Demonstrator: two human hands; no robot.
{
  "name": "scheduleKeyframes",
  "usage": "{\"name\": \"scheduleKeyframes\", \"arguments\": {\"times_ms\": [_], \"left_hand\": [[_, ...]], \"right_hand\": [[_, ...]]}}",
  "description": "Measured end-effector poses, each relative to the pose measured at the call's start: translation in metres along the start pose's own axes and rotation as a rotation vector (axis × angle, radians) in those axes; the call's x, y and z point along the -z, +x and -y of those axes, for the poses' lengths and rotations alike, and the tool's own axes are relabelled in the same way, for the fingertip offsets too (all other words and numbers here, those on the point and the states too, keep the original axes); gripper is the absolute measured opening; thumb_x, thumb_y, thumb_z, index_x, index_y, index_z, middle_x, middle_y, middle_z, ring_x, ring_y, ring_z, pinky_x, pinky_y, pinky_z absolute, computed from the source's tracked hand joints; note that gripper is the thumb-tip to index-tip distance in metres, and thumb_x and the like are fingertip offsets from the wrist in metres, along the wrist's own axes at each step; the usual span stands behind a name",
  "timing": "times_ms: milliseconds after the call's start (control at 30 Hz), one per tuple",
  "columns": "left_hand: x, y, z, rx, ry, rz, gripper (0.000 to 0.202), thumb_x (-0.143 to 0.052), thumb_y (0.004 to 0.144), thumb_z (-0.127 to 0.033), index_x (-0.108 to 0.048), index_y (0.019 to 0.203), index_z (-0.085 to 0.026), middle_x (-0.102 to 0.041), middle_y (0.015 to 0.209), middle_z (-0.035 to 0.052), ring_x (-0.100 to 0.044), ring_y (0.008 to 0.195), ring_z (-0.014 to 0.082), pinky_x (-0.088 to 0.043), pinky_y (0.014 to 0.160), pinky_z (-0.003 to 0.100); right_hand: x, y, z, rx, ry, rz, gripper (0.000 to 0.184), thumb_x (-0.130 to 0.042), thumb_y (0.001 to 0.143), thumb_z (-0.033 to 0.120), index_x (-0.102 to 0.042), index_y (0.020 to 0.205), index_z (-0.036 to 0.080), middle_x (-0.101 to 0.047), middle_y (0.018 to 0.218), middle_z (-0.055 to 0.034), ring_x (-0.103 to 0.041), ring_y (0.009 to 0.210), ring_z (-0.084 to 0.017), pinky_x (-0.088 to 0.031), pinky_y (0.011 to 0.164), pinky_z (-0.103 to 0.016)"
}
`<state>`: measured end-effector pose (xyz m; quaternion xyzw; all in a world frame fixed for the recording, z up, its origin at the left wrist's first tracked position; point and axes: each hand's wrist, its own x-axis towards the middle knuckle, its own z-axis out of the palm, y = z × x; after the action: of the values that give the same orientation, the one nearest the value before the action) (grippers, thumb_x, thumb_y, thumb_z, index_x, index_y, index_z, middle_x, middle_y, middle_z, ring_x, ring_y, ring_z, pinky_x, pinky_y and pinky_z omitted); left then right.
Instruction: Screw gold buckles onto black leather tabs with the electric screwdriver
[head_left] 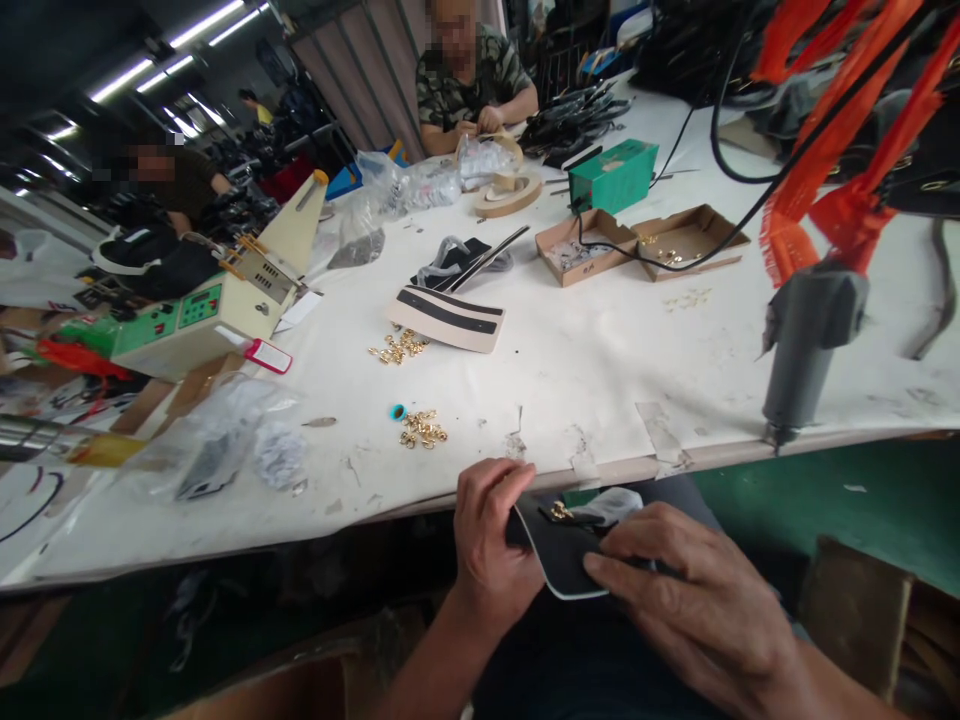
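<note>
Below the table's near edge, my left hand (491,535) grips the left end of a black leather piece with a white edge (566,565), fingers curled over it. My right hand (686,590) lies on the piece's right side, fingers pressed down on it. A small gold metal fitting (559,511) sits on the top of the piece, beside a bit of clear plastic (611,505). On the table just beyond my hands lies a small pile of gold fittings (422,429) next to a blue ring (397,412).
A second pile of gold fittings (397,347) lies by a beige and black strap piece (450,318). Two cardboard trays (641,245), a green box (613,175), a cream and green machine (202,315), a grey tool (806,340) and plastic bags (225,440) stand around. Two other people work at the far side.
</note>
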<state>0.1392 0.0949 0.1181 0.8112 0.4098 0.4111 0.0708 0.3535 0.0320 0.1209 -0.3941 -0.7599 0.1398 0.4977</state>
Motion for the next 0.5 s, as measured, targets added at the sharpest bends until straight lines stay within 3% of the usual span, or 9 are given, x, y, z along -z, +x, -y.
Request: {"name": "scheduleKeyframes", "arguments": {"times_ms": [67, 167, 200, 267, 333, 500], "left_hand": [[-0.003, 0.0, 0.001, 0.027, -0.005, 0.0, 0.051, -0.075, 0.093, -0.029, -0.056, 0.141, -0.026, -0.066, 0.126, 0.0116, -0.065, 0.119, 0.0297, -0.059, 0.1, 0.047], [-0.012, 0.003, 0.006, 0.095, 0.003, -0.006, 0.07, -0.083, 0.089, -0.032, -0.049, 0.15, -0.024, -0.061, 0.14, 0.0145, -0.06, 0.131, 0.0318, -0.055, 0.111, 0.05], [-0.016, 0.005, 0.008, 0.11, 0.008, 0.005, 0.073, -0.083, 0.089, -0.03, -0.048, 0.152, -0.023, -0.059, 0.144, 0.0151, -0.058, 0.135, 0.0322, -0.053, 0.114, 0.051], [-0.025, 0.01, 0.013, 0.113, 0.011, 0.051, 0.071, -0.082, 0.09, -0.026, -0.048, 0.152, -0.024, -0.056, 0.148, 0.015, -0.055, 0.138, 0.0322, -0.05, 0.117, 0.053], [-0.035, 0.016, 0.016, 0.08, 0.0, 0.115, 0.063, -0.08, 0.09, -0.024, -0.052, 0.146, -0.025, -0.058, 0.145, 0.0136, -0.056, 0.136, 0.0314, -0.051, 0.115, 0.053], [-0.06, 0.026, 0.02, 0.023, -0.054, 0.26, 0.043, -0.079, 0.092, -0.025, -0.063, 0.132, -0.025, -0.069, 0.132, 0.0095, -0.061, 0.124, 0.03, -0.055, 0.109, 0.052]], "right_hand": [[-0.001, 0.0, -0.004, -0.137, 0.121, -0.075, 0.04, -0.063, 0.094, 0.005, -0.077, 0.125, 0.028, -0.077, 0.099, -0.0059, -0.075, 0.088, -0.02, -0.063, 0.071, -0.03], [-0.003, 0.007, -0.022, -0.546, 0.293, -0.165, 0.014, -0.072, 0.097, 0.025, -0.08, 0.108, 0.029, -0.079, 0.097, -0.0034, -0.076, 0.088, -0.021, -0.063, 0.073, -0.029], [-0.003, 0.01, -0.03, -0.707, 0.365, -0.166, 0.013, -0.074, 0.097, 0.035, -0.08, 0.105, 0.027, -0.08, 0.096, -0.0035, -0.077, 0.087, -0.023, -0.063, 0.071, -0.03], [-0.004, 0.014, -0.05, -0.955, 0.481, -0.135, 0.031, -0.072, 0.095, 0.05, -0.078, 0.109, 0.024, -0.081, 0.097, -0.0052, -0.078, 0.085, -0.026, -0.063, 0.069, -0.033], [-0.004, 0.016, -0.069, -1.027, 0.444, -0.118, 0.04, -0.07, 0.094, 0.056, -0.076, 0.114, 0.021, -0.081, 0.097, -0.0063, -0.078, 0.086, -0.028, -0.062, 0.072, -0.036], [-0.006, 0.011, -0.094, -0.879, -0.075, -0.057, 0.04, -0.065, 0.095, 0.045, -0.07, 0.129, 0.024, -0.077, 0.092, -0.0029, -0.074, 0.075, -0.024, -0.057, 0.072, -0.036]]}}
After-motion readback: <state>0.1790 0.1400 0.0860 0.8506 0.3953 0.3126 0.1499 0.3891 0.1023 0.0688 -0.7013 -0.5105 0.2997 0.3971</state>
